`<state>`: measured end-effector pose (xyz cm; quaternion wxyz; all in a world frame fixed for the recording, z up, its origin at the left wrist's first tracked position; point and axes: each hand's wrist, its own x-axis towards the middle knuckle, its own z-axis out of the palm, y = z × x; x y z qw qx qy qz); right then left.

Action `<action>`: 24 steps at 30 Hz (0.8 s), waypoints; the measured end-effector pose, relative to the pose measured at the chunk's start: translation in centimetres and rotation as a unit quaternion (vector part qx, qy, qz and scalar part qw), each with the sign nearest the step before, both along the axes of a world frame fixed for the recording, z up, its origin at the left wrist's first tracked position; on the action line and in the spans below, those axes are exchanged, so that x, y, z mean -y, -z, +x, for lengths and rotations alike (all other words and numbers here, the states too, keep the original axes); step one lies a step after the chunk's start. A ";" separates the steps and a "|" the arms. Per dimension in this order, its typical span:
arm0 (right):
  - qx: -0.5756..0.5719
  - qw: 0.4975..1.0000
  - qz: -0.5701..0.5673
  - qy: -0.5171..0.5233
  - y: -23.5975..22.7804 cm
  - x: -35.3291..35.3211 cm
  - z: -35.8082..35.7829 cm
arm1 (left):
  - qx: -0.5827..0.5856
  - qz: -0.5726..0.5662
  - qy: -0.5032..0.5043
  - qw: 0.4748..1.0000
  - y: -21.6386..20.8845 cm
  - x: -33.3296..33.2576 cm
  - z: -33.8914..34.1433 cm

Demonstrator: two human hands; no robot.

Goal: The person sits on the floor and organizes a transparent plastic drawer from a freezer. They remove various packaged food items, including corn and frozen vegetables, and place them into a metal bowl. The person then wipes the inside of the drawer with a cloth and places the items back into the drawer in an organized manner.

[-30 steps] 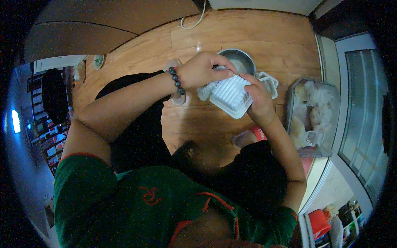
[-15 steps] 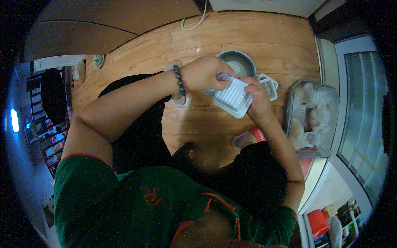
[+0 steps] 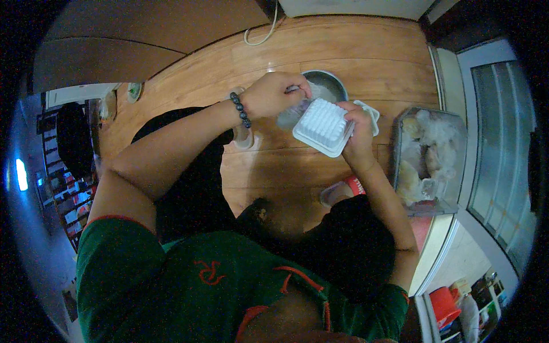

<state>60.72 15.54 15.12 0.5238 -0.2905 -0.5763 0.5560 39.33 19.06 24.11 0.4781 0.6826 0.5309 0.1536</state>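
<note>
My right hand (image 3: 360, 136) grips the right edge of a white ribbed plastic tray (image 3: 323, 123), tilted with its ribbed side up. To its left, my left hand (image 3: 278, 93), with a dark bead bracelet at the wrist, is closed in a pinch on clear plastic film (image 3: 293, 112). The film hangs beside the tray's left edge; whether it is still joined to the tray I cannot tell. Just beyond the hands a round metal bowl (image 3: 342, 87) stands on the floor, partly covered by them. Another white tray (image 3: 374, 119) shows behind my right hand.
A grey plastic crate (image 3: 398, 166) with bagged items stands to the right, beside a glass-panelled door (image 3: 497, 143). My slippered feet rest on the wood floor (image 3: 274, 166), one in a red-strapped slipper (image 3: 354, 184). A white cable (image 3: 262, 41) lies at the far side.
My left hand has moved left, away from the tray, drawing the clear film with it. The tray has turned slightly, and my right hand still holds it.
</note>
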 end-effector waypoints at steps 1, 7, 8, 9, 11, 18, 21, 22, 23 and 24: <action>-0.003 1.000 0.009 0.006 0.6 -0.1 0.1 | 0.013 -0.007 -0.006 1.000 -0.1 -0.1 -0.2; 0.105 0.983 0.141 0.058 1.2 -0.6 0.7 | -0.002 -0.031 -0.031 0.999 -0.6 0.3 0.2; 0.101 0.985 0.129 0.059 1.3 -0.6 0.7 | 0.022 -0.036 -0.019 0.999 -0.4 0.4 0.3; 0.096 0.987 0.117 0.060 1.4 -0.6 0.6 | 0.046 -0.041 -0.007 0.998 -0.2 0.5 0.4; 0.090 0.990 0.098 0.055 1.3 -0.6 0.6 | 0.077 -0.052 0.002 0.996 0.1 0.6 0.5; 0.062 0.996 0.068 0.014 -0.1 -0.2 -0.1 | 0.055 -0.124 -0.033 0.990 0.0 0.0 0.4; 0.026 0.999 0.034 0.021 0.0 -0.5 -0.1 | 0.022 -0.060 -0.002 0.998 -0.9 0.0 0.5; 0.001 1.000 0.015 0.026 0.0 -0.6 -0.1 | 0.008 -0.031 0.017 0.999 -1.2 0.1 0.6; 0.007 0.999 0.008 0.030 -0.1 -0.6 0.0 | 0.015 -0.051 0.043 0.998 -1.4 0.2 0.7; 0.011 0.999 -0.001 0.033 -0.4 -0.6 0.1 | 0.022 -0.072 0.068 0.995 -1.5 0.5 0.7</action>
